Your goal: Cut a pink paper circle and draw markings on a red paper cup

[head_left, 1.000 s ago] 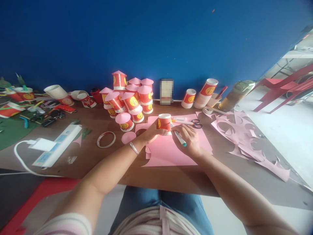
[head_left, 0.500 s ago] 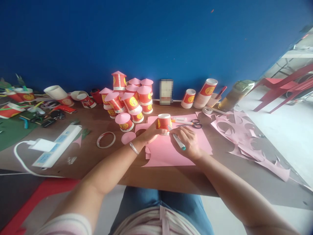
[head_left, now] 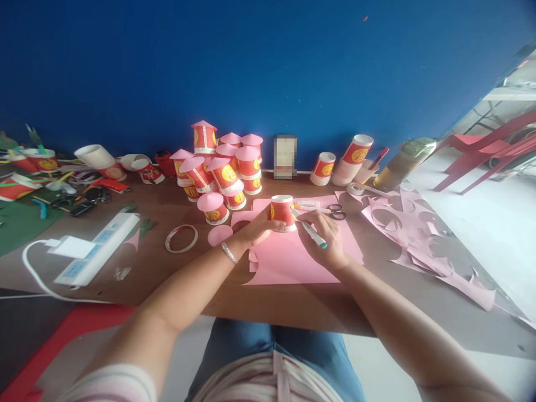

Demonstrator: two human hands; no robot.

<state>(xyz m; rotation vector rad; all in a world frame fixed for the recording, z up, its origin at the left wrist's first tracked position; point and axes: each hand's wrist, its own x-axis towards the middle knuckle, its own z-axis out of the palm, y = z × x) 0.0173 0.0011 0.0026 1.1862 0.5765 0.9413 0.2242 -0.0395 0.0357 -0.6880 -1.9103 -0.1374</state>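
My left hand (head_left: 260,228) is closed round the left side of a red and white paper cup (head_left: 283,214), its rim facing up. In my right hand (head_left: 325,239) is a white marker with a green end (head_left: 313,233), its tip close to the cup's right side. I cannot tell whether the tip touches the cup. Beneath both hands lies a pink paper sheet (head_left: 288,268). Scissors with dark handles (head_left: 337,211) and a capped white marker (head_left: 306,204) rest just behind the right hand.
Left of the hands stand several red cups with pink cone tops (head_left: 225,173). A tape roll (head_left: 181,239) and a power strip (head_left: 98,248) lie further left. Stacked paper cups (head_left: 354,159), a bottle (head_left: 404,163) and cut pink paper scraps (head_left: 419,231) are on the right.
My right hand and the marker have shifted slightly right, and the marker's tip has moved from the cup's lower front toward its right edge. My left hand keeps hold of the cup.
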